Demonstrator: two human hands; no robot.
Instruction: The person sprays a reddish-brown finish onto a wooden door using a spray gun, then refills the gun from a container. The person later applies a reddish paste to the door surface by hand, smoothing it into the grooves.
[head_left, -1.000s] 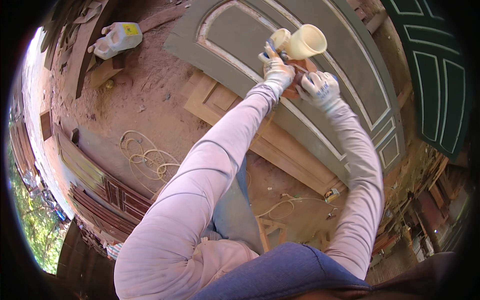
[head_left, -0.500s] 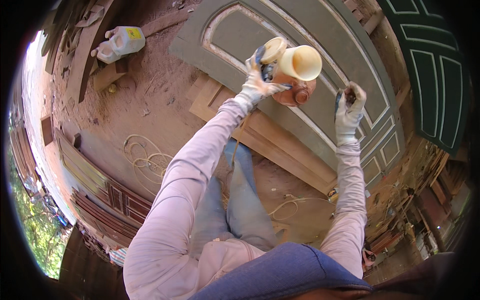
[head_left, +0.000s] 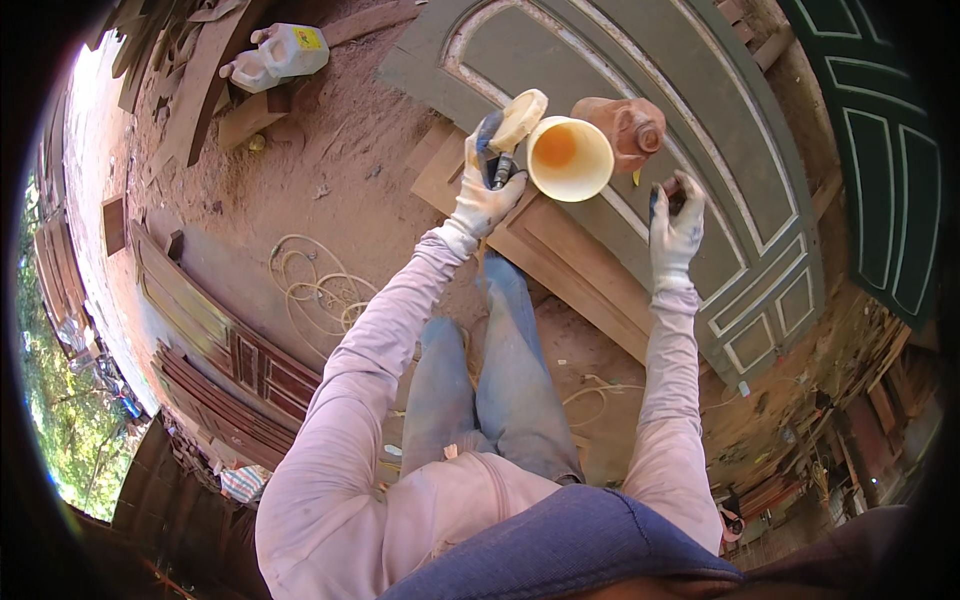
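My left hand (head_left: 484, 195), in a stained white glove, is closed around the dark metal body of what looks like a spray gun (head_left: 501, 171). Attached to it is a cream cup (head_left: 570, 185), its mouth tipped toward me and an orange patch showing inside. The cup's round cream lid (head_left: 521, 118) stands off to the left, by my gloved fingers. Beyond the cup, a reddish-brown plastic jug (head_left: 625, 130) appears over the grey door. My right hand (head_left: 677, 228), gloved too, has fingers curled together right of the jug; whatever they hold is hidden.
A large grey panelled door (head_left: 740, 130) with pale mouldings lies ahead, over a brown wooden panel (head_left: 590, 270). White jugs (head_left: 290, 52) sit at far left. A coiled hose (head_left: 318, 290) lies on the dirt floor. A dark green door (head_left: 890, 170) stands at right.
My left hand has drawn back slightly with the spray gun, and its cup mouth has turned toward me. The brown jug is now less covered. My right hand stays curled, slightly left in view.
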